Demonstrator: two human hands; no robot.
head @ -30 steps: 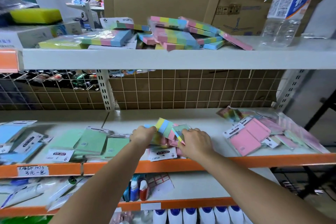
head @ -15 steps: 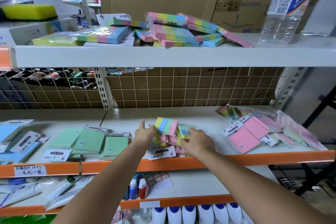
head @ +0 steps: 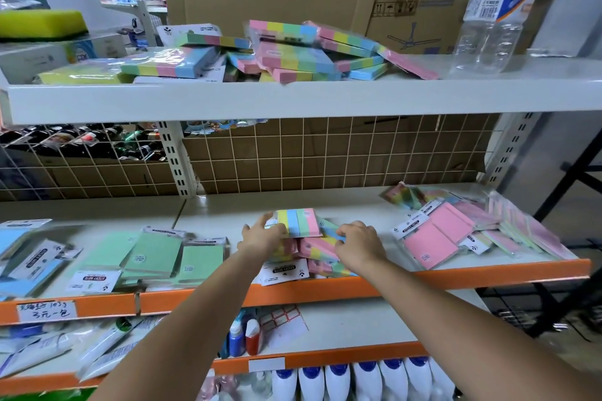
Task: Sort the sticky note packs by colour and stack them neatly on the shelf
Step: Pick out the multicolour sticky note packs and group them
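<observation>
Two hands work the multicolour pile at mid shelf (head: 374, 205), centre front. Left hand (head: 262, 236) grips the left edge of a striped pack (head: 298, 221) (yellow/blue/green/pink) lying on top of the pile, thumb up behind it. Right hand (head: 358, 246) has fingers curled down onto the pile's right side, touching another striped pack (head: 317, 247); can't tell if it's actually gripping. Green packs (head: 153, 254) lie just left of the pile, blue packs (head: 16, 257) at far left, pink packs (head: 436, 238) to the right. More striped packs (head: 293, 54) lie jumbled on the upper shelf (head: 293, 98), w/ a clear bottle (head: 498, 6) at its right.
</observation>
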